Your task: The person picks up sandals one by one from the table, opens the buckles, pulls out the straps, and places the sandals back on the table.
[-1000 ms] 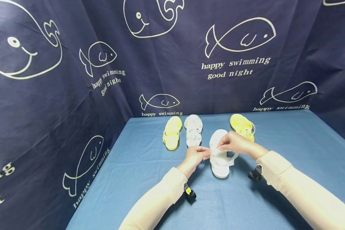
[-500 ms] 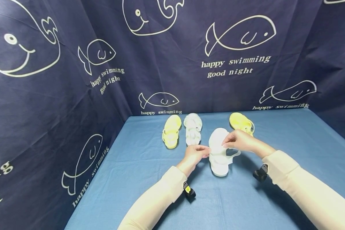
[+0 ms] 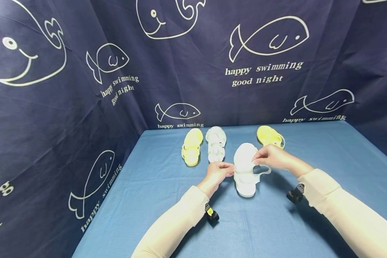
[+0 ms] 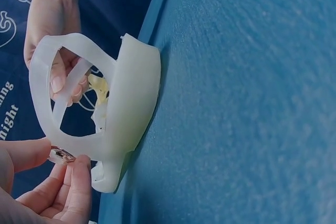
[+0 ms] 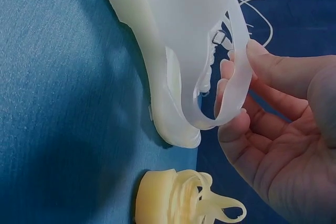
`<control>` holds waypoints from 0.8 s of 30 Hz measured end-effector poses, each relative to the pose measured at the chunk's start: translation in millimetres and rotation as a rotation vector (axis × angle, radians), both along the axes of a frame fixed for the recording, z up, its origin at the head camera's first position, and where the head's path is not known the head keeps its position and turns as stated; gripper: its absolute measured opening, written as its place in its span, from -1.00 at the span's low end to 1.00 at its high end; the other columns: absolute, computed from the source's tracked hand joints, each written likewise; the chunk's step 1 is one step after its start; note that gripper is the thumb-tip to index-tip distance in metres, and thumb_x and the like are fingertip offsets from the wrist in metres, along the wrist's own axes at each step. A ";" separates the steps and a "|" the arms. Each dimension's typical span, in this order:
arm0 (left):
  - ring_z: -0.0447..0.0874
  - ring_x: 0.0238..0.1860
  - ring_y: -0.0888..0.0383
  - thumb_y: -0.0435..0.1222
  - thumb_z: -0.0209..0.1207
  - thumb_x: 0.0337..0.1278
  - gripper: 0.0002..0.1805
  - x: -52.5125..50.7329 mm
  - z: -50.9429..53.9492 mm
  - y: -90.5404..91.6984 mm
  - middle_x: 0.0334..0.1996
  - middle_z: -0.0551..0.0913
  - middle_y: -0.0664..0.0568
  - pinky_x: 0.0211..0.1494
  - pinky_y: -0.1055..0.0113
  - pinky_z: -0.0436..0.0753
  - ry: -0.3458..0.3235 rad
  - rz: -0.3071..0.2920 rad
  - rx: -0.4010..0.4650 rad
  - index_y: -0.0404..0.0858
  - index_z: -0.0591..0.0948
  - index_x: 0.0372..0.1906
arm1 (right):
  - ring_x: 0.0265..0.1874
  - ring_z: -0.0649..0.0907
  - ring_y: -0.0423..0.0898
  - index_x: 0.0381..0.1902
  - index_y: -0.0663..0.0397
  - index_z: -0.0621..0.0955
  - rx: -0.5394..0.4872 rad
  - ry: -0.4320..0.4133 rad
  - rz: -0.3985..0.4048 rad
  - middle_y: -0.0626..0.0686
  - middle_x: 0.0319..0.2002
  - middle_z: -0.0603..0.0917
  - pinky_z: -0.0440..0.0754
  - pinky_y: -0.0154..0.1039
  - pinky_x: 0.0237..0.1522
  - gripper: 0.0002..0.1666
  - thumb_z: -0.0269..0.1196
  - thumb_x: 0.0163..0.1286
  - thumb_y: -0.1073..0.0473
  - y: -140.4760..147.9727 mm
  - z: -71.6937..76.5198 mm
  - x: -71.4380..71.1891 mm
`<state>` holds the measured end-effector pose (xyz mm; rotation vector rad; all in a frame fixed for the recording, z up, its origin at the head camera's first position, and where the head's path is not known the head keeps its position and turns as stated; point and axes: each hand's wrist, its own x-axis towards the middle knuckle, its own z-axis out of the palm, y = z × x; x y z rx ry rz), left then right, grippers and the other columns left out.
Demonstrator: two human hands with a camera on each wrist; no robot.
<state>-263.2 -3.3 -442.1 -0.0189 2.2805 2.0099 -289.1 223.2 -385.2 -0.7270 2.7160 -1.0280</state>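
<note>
A white sandal (image 3: 245, 157) stands sole down on the blue cloth between both hands. My left hand (image 3: 216, 175) is at its left side. In the left wrist view, thumb and fingers pinch a small shiny buckle (image 4: 62, 155) by the sandal's strap. On the other side, my right hand (image 3: 274, 156) holds the sandal's upper band (image 5: 240, 72) between thumb and fingers, as the right wrist view shows. A loose back strap loops out to the sandal's right.
Farther back lie a yellow sandal (image 3: 192, 147) and a second white sandal (image 3: 216, 143) side by side. Another yellow sandal (image 3: 267, 136) lies behind my right hand, partly covered by it. A dark blue printed curtain (image 3: 187, 71) borders the table's back and left.
My right hand has shifted a little to the right along the white sandal's upper band. The left hand stays at the sandal's left side. The head view has tilted slightly.
</note>
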 end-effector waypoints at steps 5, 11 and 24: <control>0.76 -0.36 0.14 -0.39 0.32 0.08 -0.85 -0.7 -0.9 0.2 -0.33 0.77 -0.13 -0.19 0.35 0.73 -0.004 0.000 -0.005 -0.39 0.74 -0.26 | -0.39 0.61 -0.21 -0.28 0.25 0.73 -0.007 -0.011 0.000 0.07 -0.36 0.77 0.60 -0.39 -0.32 -0.85 0.34 0.26 0.25 1.4 -0.2 -0.4; 0.75 -0.38 0.16 -0.39 0.32 0.08 -0.85 -0.4 -0.7 0.4 -0.34 0.77 -0.13 -0.19 0.36 0.73 -0.008 -0.003 0.000 -0.39 0.74 -0.26 | -0.41 0.60 -0.23 -0.28 0.27 0.73 -0.020 -0.020 0.000 0.08 -0.37 0.76 0.60 -0.40 -0.33 -0.84 0.34 0.25 0.25 2.7 -0.4 0.1; 0.75 -0.38 0.17 -0.39 0.32 0.08 -0.85 -1.7 -1.2 0.5 -0.33 0.77 -0.14 -0.19 0.36 0.73 -0.002 -0.008 0.009 -0.41 0.73 -0.26 | -0.39 0.58 -0.27 -0.25 0.28 0.72 -0.015 -0.006 0.002 0.08 -0.33 0.77 0.58 -0.42 -0.31 -0.81 0.34 0.26 0.23 5.3 -1.7 -0.7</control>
